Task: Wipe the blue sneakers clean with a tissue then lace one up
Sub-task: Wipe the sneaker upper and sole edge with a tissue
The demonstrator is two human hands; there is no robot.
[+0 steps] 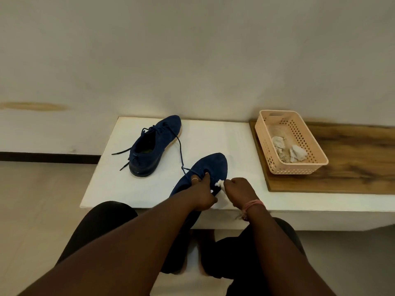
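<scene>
Two dark blue sneakers are on a white bench [213,133]. The far sneaker [154,146] stands alone at the back left, its laces loose. The near sneaker [211,167] lies toe away from me at the bench's front edge. My left hand [203,191] grips this near sneaker over its tongue and opening, fingers curled around it. My right hand [239,191] is closed on a white tissue [220,184], which is pressed against the sneaker's right side. A dark lace [180,154] trails from the near sneaker toward the far one.
A peach plastic basket [310,165] with crumpled used tissues [297,153] sits on a wooden board [352,167] at the bench's right. A pale wall rises behind. My knees in black are under the bench's front edge.
</scene>
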